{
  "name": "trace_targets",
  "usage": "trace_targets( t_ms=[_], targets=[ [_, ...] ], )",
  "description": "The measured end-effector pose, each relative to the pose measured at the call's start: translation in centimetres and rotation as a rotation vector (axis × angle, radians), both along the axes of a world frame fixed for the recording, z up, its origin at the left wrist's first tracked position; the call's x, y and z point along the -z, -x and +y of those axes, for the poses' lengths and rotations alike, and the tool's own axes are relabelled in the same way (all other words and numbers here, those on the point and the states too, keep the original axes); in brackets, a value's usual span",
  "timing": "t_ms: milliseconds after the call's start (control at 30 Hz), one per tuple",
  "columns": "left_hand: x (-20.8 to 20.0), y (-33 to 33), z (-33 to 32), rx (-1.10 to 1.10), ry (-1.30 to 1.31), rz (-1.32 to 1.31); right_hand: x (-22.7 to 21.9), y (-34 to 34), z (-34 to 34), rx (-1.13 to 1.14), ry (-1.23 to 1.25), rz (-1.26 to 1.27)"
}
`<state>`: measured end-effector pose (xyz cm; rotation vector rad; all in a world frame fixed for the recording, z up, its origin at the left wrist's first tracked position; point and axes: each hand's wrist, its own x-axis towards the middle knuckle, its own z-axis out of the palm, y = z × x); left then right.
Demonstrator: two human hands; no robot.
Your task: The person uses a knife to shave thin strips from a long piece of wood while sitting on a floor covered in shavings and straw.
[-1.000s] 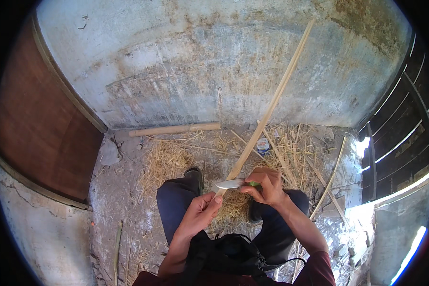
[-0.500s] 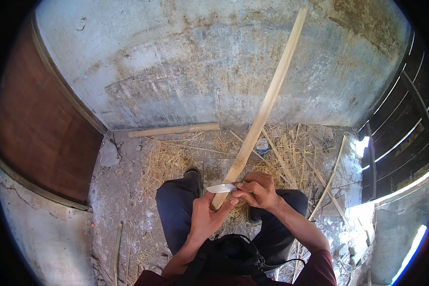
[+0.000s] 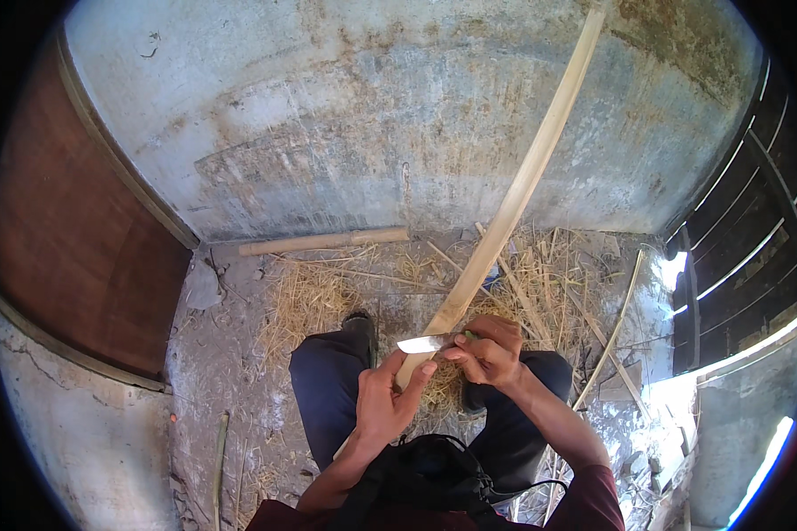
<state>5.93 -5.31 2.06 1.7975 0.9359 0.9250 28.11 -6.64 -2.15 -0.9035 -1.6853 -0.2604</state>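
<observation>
A long, pale bamboo strip [image 3: 524,180] slants from between my knees up across the wall, its far end high on the right. My left hand [image 3: 388,398] is closed round its near end, thumb along one edge. In my right hand [image 3: 490,351] is a knife [image 3: 423,343], gripped by the handle, of which only a bit of green shows between the fingers. The bright blade points left and lies across the strip just beyond my left fingertips. Both hands are close together above my lap.
Straw-like shavings [image 3: 305,305] lie around my feet. A thicker pole [image 3: 323,242] rests along the wall's foot. On the right are thin sticks [image 3: 613,332] and a dark slatted panel [image 3: 739,221]. A brown door [image 3: 80,221] stands left, a green stick [image 3: 220,460] on the floor below it.
The strip's far end has swung right and a little upward. My right hand and the knife have shifted slightly right and up, and the blade catches more light. My left hand has barely moved.
</observation>
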Motion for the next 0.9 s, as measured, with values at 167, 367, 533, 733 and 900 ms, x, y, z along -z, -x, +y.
trace_targets(
  t_ms=[167, 367, 533, 733, 900],
  targets=[
    [-0.4, -0.1, -0.2, 0.004, 0.028, -0.001, -0.1, 0.2, 0.0, 0.026, -0.005, 0.048],
    [-0.1, 0.5, -0.2, 0.014, 0.061, 0.038, -0.1, 0.3, 0.1, 0.051, -0.022, 0.046],
    [0.1, 0.6, 0.0, 0.025, 0.103, 0.037, -0.5, 0.2, 0.0, 0.067, -0.019, 0.023],
    [1.7, 0.7, 0.5, 0.102, 0.305, -0.052, -0.8, 0.5, 0.0, 0.139, 0.009, 0.015],
    [2.3, 0.7, 1.0, 0.170, 0.405, -0.088, -1.3, 0.5, 0.1, 0.173, 0.008, 0.013]
  ],
)
